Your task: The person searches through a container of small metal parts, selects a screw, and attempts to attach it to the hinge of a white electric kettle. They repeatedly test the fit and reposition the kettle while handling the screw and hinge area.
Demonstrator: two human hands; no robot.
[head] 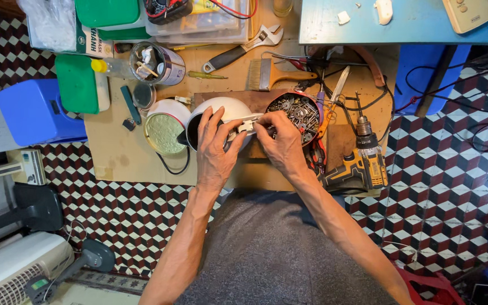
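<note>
Left hand: wrapped over the white rounded housing, fingers spread across its top and side, gripping it.

Right hand: fingers pinched narrow on a small white part at the housing's edge; the thumb and forefinger meet the left fingertips there.

White rounded housing: lies between both hands, mostly under the left palm, at 9 o'clock from the right hand. It rests on a dark wooden board on the low workbench.

Round tub of screws and nuts: touching the right hand at its 12 o'clock, just beside the housing.

Round white lid with greenish inside: at 9 o'clock from the left hand, near it.

Yellow and black cordless drill: at 3 o'clock from the right hand, lying with its chuck pointing up the picture.

Paintbrush: at 12 o'clock, beyond the tub.

Adjustable wrench: at 12 o'clock, farther off than the brush.

Metal can holding small items: at 11 o'clock from the left hand.

Green box: at 10 o'clock, well apart.

Blue plastic stool: at 9 o'clock, off the bench, on the checkered floor.
</note>
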